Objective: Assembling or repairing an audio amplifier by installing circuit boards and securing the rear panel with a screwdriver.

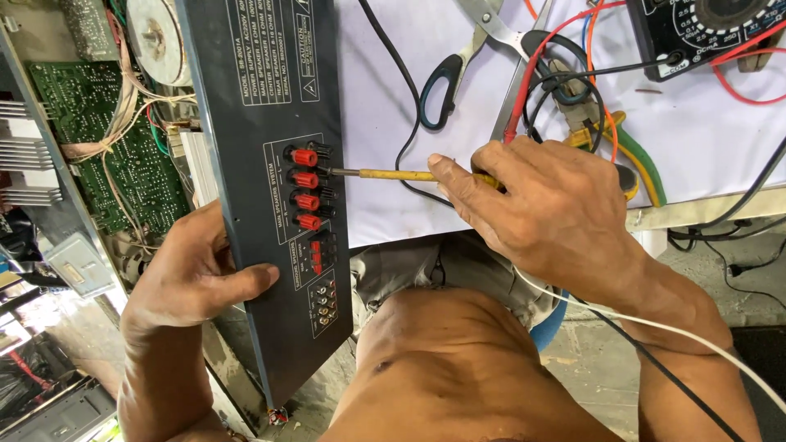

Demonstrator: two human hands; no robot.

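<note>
At the amplifier's rear panel [270, 164] — right hand [548, 213] pinching a yellow-handled screwdriver [393, 174] at the red terminals [305, 188]; left hand [192, 274] clasped on the panel edge.

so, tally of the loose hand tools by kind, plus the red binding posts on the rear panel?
Yellow-handled screwdriver, held in right hand: 1
Black-handled steel scissors: 1
Yellow-and-green-handled pliers: 1
Round red binding posts on the dark grey metal rear panel, which left hand grips: 4
Total: 7

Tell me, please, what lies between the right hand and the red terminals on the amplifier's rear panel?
In the head view, the yellow screwdriver shaft spans from the right hand to the red terminals.
</note>
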